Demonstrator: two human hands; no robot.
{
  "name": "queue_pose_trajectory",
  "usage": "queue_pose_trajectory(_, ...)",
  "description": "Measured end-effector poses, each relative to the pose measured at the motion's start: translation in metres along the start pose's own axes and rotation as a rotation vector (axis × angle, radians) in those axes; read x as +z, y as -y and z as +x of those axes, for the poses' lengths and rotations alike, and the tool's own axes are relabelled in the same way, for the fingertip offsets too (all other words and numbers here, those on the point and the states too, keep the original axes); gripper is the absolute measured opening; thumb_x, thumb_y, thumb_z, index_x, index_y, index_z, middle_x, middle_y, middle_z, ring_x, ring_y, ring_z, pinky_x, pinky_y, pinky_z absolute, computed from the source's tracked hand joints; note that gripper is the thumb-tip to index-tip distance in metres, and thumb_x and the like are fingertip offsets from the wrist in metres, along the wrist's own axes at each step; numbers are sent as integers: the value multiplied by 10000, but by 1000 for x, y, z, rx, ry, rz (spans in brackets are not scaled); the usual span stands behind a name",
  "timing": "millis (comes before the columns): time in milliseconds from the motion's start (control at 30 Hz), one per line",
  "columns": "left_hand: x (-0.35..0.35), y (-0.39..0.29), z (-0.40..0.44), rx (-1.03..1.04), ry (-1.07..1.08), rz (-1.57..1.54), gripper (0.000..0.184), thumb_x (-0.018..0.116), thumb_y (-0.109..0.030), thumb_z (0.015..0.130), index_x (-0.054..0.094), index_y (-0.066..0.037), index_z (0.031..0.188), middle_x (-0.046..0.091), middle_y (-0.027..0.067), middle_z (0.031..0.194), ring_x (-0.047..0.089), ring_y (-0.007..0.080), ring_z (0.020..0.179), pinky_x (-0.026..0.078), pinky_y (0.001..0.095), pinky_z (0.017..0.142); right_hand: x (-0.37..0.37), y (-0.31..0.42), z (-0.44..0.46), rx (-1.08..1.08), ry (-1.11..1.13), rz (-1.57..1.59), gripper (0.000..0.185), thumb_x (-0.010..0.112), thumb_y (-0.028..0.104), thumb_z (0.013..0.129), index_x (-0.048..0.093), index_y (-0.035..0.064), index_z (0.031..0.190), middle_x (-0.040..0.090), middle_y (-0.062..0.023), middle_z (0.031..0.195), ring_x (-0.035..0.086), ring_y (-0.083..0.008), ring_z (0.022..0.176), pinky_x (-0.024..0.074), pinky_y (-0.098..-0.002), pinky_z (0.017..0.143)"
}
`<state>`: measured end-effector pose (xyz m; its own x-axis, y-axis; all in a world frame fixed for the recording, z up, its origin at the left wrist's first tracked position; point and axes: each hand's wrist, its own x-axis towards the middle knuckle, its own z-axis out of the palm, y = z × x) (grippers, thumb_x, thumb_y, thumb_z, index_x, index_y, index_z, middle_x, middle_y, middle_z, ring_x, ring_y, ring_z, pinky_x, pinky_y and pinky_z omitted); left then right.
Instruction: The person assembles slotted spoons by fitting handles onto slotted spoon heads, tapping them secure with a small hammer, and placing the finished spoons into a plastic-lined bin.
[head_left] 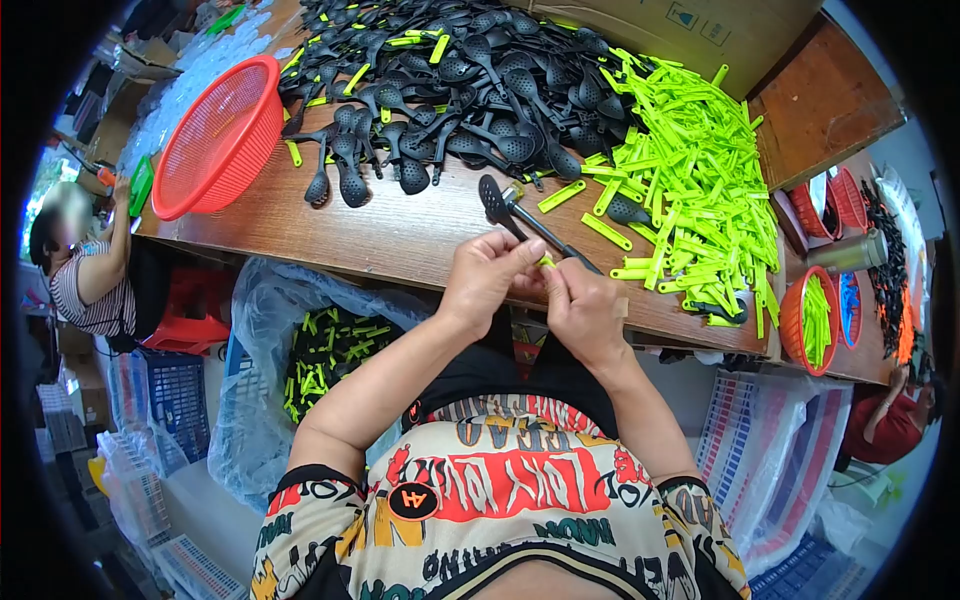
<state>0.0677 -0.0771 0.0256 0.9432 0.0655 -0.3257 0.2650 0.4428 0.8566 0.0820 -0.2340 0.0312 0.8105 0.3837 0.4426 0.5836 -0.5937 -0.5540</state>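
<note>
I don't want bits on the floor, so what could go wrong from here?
The green pieces are heaped close to the front edge of the table; a bump might send some off. The black spoon in the left hand, with the right hand close by, could slip if the grip loosens. The hammer-like tool lies just beyond the hands and might get knocked.

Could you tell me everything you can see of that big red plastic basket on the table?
The big round red plastic basket has an open mouth, a rim and walls pierced with many small openings. It sits on the brown wood-look table, toward the left end. It looks tipped, though the curved view makes that uncertain. Black perforated plastic spoons lie close on its right; whether any touch it is unclear. The left hand and right hand are away from it.
</note>
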Motion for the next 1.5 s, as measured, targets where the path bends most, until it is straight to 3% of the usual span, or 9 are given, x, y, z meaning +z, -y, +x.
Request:
queue_pose_trajectory(233, -14, -5, 7, -84, 39, -226, 239, 628, -92, 946, 603, 37, 1146, 697, 144, 1077, 692, 203, 942, 593, 344, 855, -17, -19, 19, -51, 70, 40, 158, 680, 213, 884, 650, 63, 844, 657, -122, 748, 653, -324, 648, 492, -428, 559)
queue_pose_trajectory(433, -16, -10, 9, -40, -8, -315, 177, 580, -44, 963, 615, 16, 1125, 674, 144, 1133, 673, 202, 1012, 587, 342, 881, -19, -79, 34, -85, 63, -539, 122, 719, 153, 784, 685, 71, 868, 606, -104, 815, 595, -288, 808, 482, -416, 687)
queue_pose_trajectory(500, -17, -10, 8, -30, -5, -319, 168, 581, -33, 960, 624, 7, 1117, 675, 130, 1139, 666, 191, 1016, 585, 331, 882, -18, -78, 34, -118, -77, -303, 107, 702, 123, 820, 690, 60, 906, 628, -91, 803, 604, -254, 747, 475, -367, 647)
queue_pose_trajectory(600, -15, -7, 8, 78, 18, -275, 179, 565, -13, 963, 628, -1, 1130, 673, 106, 1156, 659, 169, 1015, 579, 324, 892, -27, -36, 32, 321, 239, 715, 112, 624, 84, 905, 691, 13, 960, 663, -96, 784, 582, -197, 603, 440, -290, 574)
queue_pose_trajectory(767, -9, -3, 4, 214, 105, -208, 199, 562, 0, 955, 632, 5, 1141, 676, 107, 1154, 662, 164, 1020, 573, 316, 902, -19, -18, 32, 236, 261, 283, 148, 655, 177, 873, 699, 36, 872, 635, -149, 660, 620, -273, 591, 451, -375, 572)
queue_pose_trajectory(833, -12, -3, 0, 211, 104, -189, 190, 562, 1, 954, 631, 11, 1131, 679, 112, 1144, 669, 168, 1008, 579, 311, 889, -20, -16, 31, 162, 274, 263, 145, 659, 132, 914, 682, -10, 895, 574, -4, 640, 474, -57, 589, 360, -244, 536)
queue_pose_trajectory(1067, -13, -5, -1, 235, 93, -163, 182, 563, -13, 958, 628, 15, 1125, 682, 121, 1140, 674, 174, 1004, 582, 306, 879, -15, -19, 31, 180, 361, 359, 163, 665, 136, 917, 681, -20, 874, 585, 14, 664, 479, -52, 597, 364, -246, 537)
queue_pose_trajectory(1133, -12, -9, -1, 250, 85, -179, 177, 556, -16, 962, 626, 17, 1121, 682, 123, 1140, 675, 176, 1000, 581, 302, 878, -9, -16, 29, 184, 188, 378, 165, 692, 176, 861, 701, 11, 861, 639, -107, 655, 585, -173, 564, 435, -331, 553)
queue_pose_trajectory(1500, -11, -10, -2, 260, 81, -230, 180, 551, -5, 958, 617, 17, 1124, 678, 131, 1149, 664, 183, 1029, 568, 326, 913, -3, -1, 26, 113, 52, 284, 130, 685, 115, 842, 667, -5, 793, 651, -154, 749, 639, -308, 679, 475, -387, 609)
